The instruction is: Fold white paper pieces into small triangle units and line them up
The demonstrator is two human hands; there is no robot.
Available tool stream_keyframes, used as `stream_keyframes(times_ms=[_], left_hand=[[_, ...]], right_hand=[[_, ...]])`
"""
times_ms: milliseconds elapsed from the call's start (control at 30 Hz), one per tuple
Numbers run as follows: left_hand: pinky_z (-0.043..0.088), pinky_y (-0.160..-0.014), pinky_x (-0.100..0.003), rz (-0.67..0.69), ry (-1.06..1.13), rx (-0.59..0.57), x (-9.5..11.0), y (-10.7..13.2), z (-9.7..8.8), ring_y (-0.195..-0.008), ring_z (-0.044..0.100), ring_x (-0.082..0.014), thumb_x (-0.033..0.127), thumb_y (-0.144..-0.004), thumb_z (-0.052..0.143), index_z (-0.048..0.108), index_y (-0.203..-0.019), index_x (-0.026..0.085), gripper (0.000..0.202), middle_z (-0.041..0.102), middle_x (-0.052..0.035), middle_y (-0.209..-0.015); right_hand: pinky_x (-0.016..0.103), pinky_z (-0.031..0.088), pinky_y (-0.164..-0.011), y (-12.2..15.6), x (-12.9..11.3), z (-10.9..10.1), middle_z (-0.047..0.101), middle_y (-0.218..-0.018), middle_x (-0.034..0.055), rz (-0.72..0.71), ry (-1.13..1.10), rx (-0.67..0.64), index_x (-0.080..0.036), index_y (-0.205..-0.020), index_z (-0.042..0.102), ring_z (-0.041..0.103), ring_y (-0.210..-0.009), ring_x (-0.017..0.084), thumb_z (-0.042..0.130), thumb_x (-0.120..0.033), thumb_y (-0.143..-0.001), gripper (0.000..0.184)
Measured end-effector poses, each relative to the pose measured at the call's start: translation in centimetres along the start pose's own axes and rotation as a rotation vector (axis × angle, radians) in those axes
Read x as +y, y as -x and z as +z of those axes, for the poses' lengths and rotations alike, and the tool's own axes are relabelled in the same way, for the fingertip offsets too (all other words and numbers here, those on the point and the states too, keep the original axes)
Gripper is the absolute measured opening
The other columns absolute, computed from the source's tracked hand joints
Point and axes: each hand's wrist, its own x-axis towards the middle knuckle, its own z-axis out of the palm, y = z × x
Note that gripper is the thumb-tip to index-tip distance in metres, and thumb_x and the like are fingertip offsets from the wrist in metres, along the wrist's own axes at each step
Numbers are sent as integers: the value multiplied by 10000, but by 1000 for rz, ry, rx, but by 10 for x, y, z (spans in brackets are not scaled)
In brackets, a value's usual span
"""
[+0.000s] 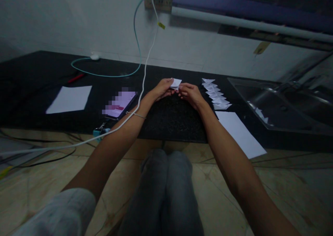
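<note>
Both my hands meet over the black countertop (pixel 169 119), pinching a small folded piece of white paper (pixel 176 83). My left hand (pixel 163 89) grips its left side with fingers closed. My right hand (pixel 189 93) pinches its lower right edge. Just to the right of my right hand lies a row of several folded white paper pieces (pixel 216 94). A flat white sheet (pixel 240 133) lies nearer me on the right, hanging over the counter's front edge.
A phone (pixel 120 104) with a lit screen lies left of my left arm, with a white cable (pixel 145 66) running up to a wall socket. Another white sheet (pixel 69 99) lies far left. A steel sink (pixel 281 106) is at the right. My knees (pixel 166 180) are below the counter.
</note>
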Motion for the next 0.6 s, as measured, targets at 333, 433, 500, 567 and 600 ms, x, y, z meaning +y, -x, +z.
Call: stream_keyframes(times_ms=[333, 433, 500, 567, 600], left_hand=[[389, -442, -182, 69, -234, -28, -1, 0, 9, -498, 586, -73, 493, -975, 543, 601, -960, 148, 350, 682, -52, -710], [394, -447, -181, 95, -253, -39, 2, 1, 10, -511, 594, -74, 505, -978, 529, 605, -984, 145, 368, 692, -56, -730], [389, -444, -179, 118, -278, -26, 2, 1, 9, -508, 590, -72, 508, -978, 527, 605, -963, 141, 375, 688, -55, -721], [381, -442, -180, 139, -309, -2, 2, -1, 9, -500, 583, -71, 502, -976, 536, 605, -926, 142, 370, 675, -49, -692], [378, -442, -181, 149, -322, 5, 2, -2, 9, -498, 581, -72, 497, -973, 543, 604, -909, 144, 364, 668, -45, -678]], right_hand=[[239, 435, -514, -1, 3, 5, 659, -633, 2, -70, 125, 87, -203, -793, 679, 581, -572, 118, 741, -258, -705, 121], [235, 432, -515, -4, 5, 3, 667, -655, 1, -72, 90, 107, -203, -798, 677, 579, -569, 111, 699, -214, -701, 100], [231, 431, -515, -5, 7, 1, 657, -645, -2, -71, 72, 116, -201, -775, 670, 570, -561, 104, 673, -201, -704, 71], [227, 431, -517, -6, 8, 1, 629, -608, -10, -75, 69, 121, -199, -731, 656, 559, -554, 100, 664, -202, -710, 22], [225, 429, -518, -7, 8, 1, 616, -590, -13, -79, 69, 122, -199, -709, 647, 554, -551, 99, 666, -203, -713, 20]])
